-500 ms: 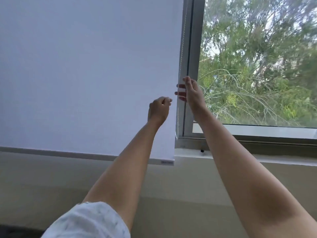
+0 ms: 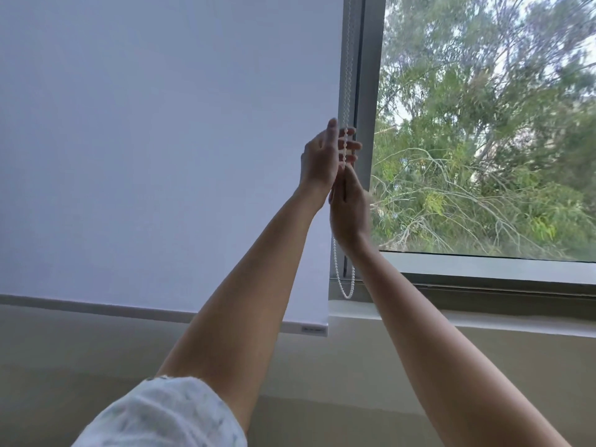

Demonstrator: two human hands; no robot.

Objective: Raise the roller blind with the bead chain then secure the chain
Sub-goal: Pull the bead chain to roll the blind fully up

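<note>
A white roller blind (image 2: 161,140) covers the left window pane, and its bottom rail (image 2: 225,321) hangs below the sill. The white bead chain (image 2: 347,75) runs down the blind's right edge and ends in a loop (image 2: 345,293) near the sill. My left hand (image 2: 321,159) is raised beside the blind's edge, its fingers curled around the chain. Just under it, my right hand (image 2: 348,204) pinches the same chain with its fingertips pointing up. The chain between my palms is partly hidden.
A grey window frame post (image 2: 367,91) stands right of the chain. The uncovered pane (image 2: 483,140) shows trees outside. The sill (image 2: 483,321) runs along the bottom right, with a beige wall (image 2: 96,366) beneath.
My left hand has risen from the blind's edge to the chain. My right hand has dropped below it. The chain's loop now hangs in plain sight.
</note>
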